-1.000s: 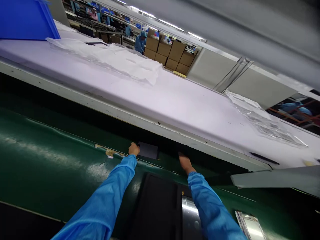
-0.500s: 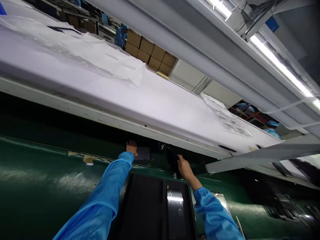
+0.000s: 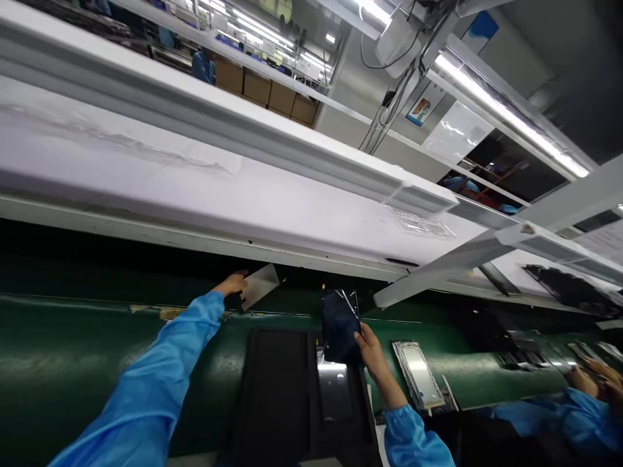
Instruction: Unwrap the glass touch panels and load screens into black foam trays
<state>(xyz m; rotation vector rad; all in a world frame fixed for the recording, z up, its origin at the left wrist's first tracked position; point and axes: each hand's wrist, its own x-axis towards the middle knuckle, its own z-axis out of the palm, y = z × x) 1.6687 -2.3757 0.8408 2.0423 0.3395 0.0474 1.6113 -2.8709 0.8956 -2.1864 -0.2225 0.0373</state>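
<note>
My left hand (image 3: 233,284) is closed on one edge of a thin grey rectangular plate (image 3: 260,286), held tilted over the shaded far part of the green work surface. My right hand (image 3: 370,350) grips the right edge of a glossy black rectangular panel (image 3: 339,321), its thumb on the face. That panel stands over the far end of a black two-compartment tray (image 3: 277,389). In the tray's right compartment lies a shiny dark phone-sized panel (image 3: 335,392), partly covered by the held panel.
A white shelf (image 3: 292,201) runs across above the green surface (image 3: 97,350), with a slanting white post (image 3: 438,263) at right. Right of the tray lies a framed pale panel (image 3: 417,373). A co-worker's hands (image 3: 591,379) are at the far right.
My left hand has lifted the grey plate and tilted it, moving left. My right hand has brought the black panel nearer, over the tray. The head view has tipped upward.
</note>
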